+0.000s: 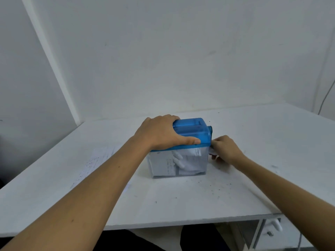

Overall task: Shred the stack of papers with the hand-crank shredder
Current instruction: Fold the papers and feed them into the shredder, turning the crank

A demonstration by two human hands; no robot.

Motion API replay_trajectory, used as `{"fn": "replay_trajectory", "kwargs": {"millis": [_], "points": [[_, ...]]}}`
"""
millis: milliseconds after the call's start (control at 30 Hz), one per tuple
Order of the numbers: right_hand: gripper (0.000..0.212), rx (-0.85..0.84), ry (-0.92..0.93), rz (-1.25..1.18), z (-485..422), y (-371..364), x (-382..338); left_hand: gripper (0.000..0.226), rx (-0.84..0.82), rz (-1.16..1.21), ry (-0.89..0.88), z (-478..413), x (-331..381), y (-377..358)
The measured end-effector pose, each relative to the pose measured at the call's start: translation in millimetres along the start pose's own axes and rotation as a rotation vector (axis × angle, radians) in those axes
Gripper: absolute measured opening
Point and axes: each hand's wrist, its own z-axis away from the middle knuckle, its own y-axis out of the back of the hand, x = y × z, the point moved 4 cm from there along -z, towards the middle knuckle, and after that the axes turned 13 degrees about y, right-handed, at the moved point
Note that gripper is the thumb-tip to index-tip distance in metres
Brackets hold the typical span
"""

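A white flat tabletop [181, 200] fills the lower half of the frame, against a pale wall. At the centre stands the hand-crank shredder with a blue plastic lid and a clear bin [192, 132]; white paper pieces [188, 163] lie inside the bin. Left of centre, faintly printed white sheets of paper [96, 162] lie flat on the table, partly hidden by the left forearm. The left hand [163, 132] clasps the left end of the blue lid, thumb along its front edge. The right hand [226, 150], at the shredder's right side, curls its fingers round a small white crank knob [212, 152].
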Motion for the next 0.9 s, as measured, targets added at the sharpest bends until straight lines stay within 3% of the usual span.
{"fn": "replay_trajectory", "kwargs": {"millis": [167,367,467,567,700,800,900], "points": [[0.021,-0.056,-0.085,-0.056,-6,21,-6,0.089,-0.013,-0.010,-0.008,0,-1,-2],[0.020,0.031,0.000,-0.095,-11,43,-39,0.097,-0.055,-0.063,0.032,2,1,2],[0.022,0.041,0.060,-0.112,-15,52,-68,0.112,-0.109,-0.079,0.059,0,0,3],[0.021,0.014,0.095,-0.059,-21,59,-97,0.125,-0.170,0.050,0.106,-3,1,7],[0.020,-0.055,0.152,0.031,-30,56,-135,0.087,-0.020,0.258,0.139,2,-3,42],[0.020,-0.084,0.225,0.073,-35,40,-162,0.080,0.052,0.384,0.175,7,-34,66],[0.023,-0.157,0.257,0.133,-37,14,-184,0.070,0.039,0.281,0.232,17,-83,76]]}}
